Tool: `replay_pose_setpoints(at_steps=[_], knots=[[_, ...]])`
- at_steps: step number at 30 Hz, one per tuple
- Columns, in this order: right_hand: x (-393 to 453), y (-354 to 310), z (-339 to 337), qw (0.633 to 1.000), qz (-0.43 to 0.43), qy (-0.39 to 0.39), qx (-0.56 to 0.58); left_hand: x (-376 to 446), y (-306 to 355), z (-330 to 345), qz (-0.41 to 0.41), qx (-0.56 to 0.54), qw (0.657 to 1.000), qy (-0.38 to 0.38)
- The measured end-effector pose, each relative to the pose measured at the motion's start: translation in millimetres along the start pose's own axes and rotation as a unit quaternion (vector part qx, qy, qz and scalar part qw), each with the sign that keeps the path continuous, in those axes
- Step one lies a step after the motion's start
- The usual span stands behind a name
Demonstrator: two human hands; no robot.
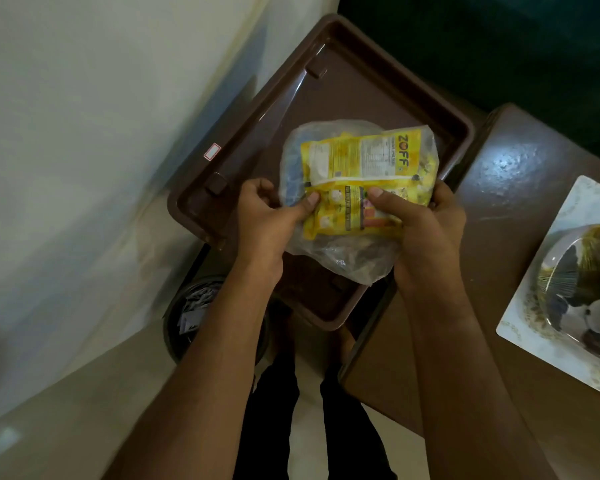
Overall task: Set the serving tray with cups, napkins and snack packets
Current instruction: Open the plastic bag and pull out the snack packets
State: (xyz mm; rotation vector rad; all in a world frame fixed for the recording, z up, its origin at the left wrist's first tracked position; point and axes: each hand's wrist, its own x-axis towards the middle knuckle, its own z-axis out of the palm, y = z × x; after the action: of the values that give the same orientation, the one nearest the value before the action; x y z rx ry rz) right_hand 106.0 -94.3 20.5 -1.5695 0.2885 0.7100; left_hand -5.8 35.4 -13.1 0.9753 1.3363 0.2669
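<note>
Both hands – left hand (269,216), right hand (420,223) – gripping snack packets (357,174), over tray (250,140)

Glossy dark brown table top (506,188) at right, catching a pale glare. Resting on it near the right edge, a white square plate (548,306) with a speckled rim, carrying a clear domed cover (582,282) over dark and pale contents too blurred to identify. Below left, standing on the beige tiled floor (66,393), a dark round waste bin (187,317) holding crumpled paper scraps. Along the left, a pale wall (84,133).
</note>
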Motion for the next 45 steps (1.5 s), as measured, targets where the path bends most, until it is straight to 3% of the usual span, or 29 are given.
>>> replay_pose_setpoints(at_steps=[4,10,21,25,28,31,34,38,45], knots=[[1.9,1.7,-5.8,0.999,-0.026,0.019,-0.003,-3.6,-3.9,6.8,0.023,0.035,0.999,0.015],[3.9,-1.5,-14.9,0.999,-0.029,0.026,0.0,-1.5,1.8,8.2,-0.064,-0.017,0.996,-0.056],[8.8,-5.1,-31.4,0.999,-0.038,0.026,0.001,0.7,3.2,9.5,0.023,0.137,0.989,0.047],[6.8,-4.8,-32.6,0.998,-0.048,0.04,-0.001,-4.8,4.7,11.6,0.071,0.234,0.967,0.071],[7.0,-6.5,-35.8,0.997,-0.062,0.05,0.007,-5.2,8.4,12.0,0.062,0.314,0.944,0.08],[7.5,-9.8,-40.0,0.996,-0.066,0.056,0.015,-6.1,13.0,13.0,0.01,0.175,0.984,0.024],[6.2,-11.1,-43.1,0.997,-0.067,0.044,0.01,-8.7,12.7,14.6,-0.018,0.069,0.997,0.012],[5.7,-11.5,-50.5,0.996,-0.078,0.044,-0.001,-9.5,8.7,17.6,0.0,0.034,0.997,0.063],[2.2,-11.5,-63.3,0.995,-0.091,0.033,-0.005,-14.1,8.2,20.6,0.107,0.017,0.989,0.105]])
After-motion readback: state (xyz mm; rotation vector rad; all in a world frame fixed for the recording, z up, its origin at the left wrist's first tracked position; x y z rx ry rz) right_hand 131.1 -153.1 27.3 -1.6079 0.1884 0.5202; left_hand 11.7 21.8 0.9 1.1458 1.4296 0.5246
